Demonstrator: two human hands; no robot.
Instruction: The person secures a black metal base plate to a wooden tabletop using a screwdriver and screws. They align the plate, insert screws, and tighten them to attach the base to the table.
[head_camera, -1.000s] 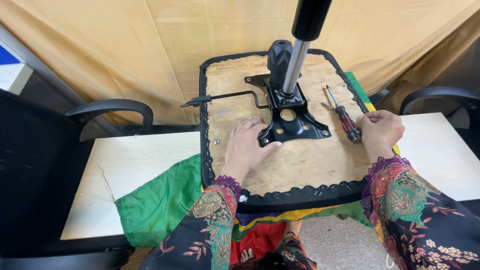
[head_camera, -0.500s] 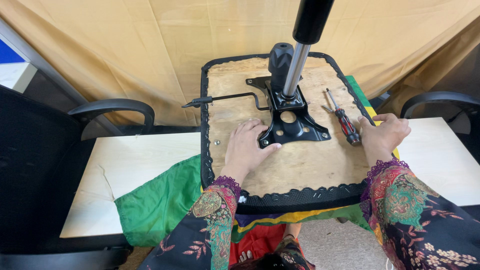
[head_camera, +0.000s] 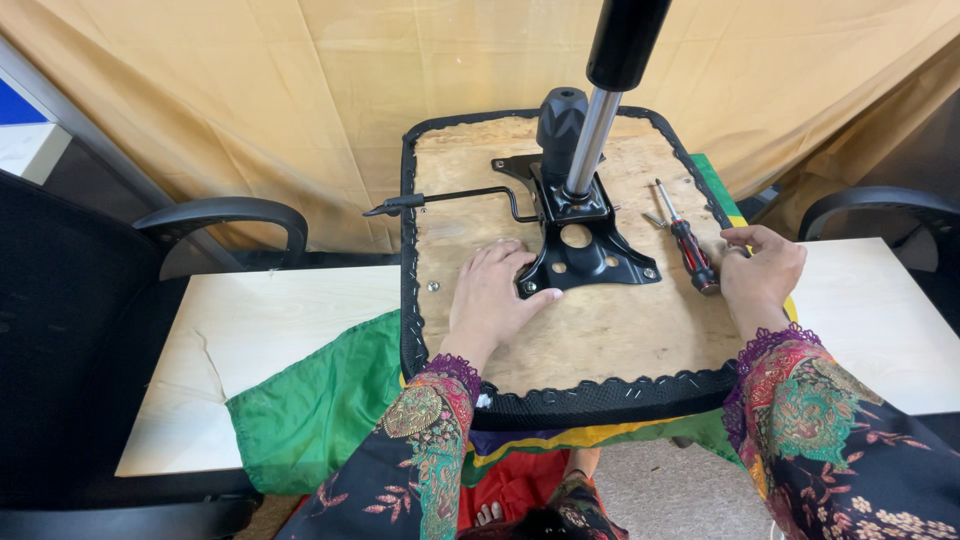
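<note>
An upturned chair seat (head_camera: 600, 340) shows its plywood underside, edged in black mesh. A black metal mechanism plate (head_camera: 590, 255) is mounted at its middle, with a gas-lift cylinder (head_camera: 600, 110) rising from it and a black lever (head_camera: 440, 200) reaching left. My left hand (head_camera: 495, 300) lies flat on the wood, fingertips touching the plate's front-left corner near a bolt. My right hand (head_camera: 760, 275) rests at the seat's right edge, fingers curled, beside the handle of a red-and-black screwdriver (head_camera: 685, 240) that lies on the wood. Whether it pinches something small is unclear.
The seat rests on a pale wooden table (head_camera: 290, 350) over green cloth (head_camera: 320, 410). Black chair armrests (head_camera: 225, 215) (head_camera: 880, 205) stand at left and right. A dark chair back (head_camera: 60, 340) fills the left side. Tan fabric hangs behind.
My right hand has shifted slightly toward the seat's right edge by the screwdriver handle. My left hand has stayed on the plate's corner.
</note>
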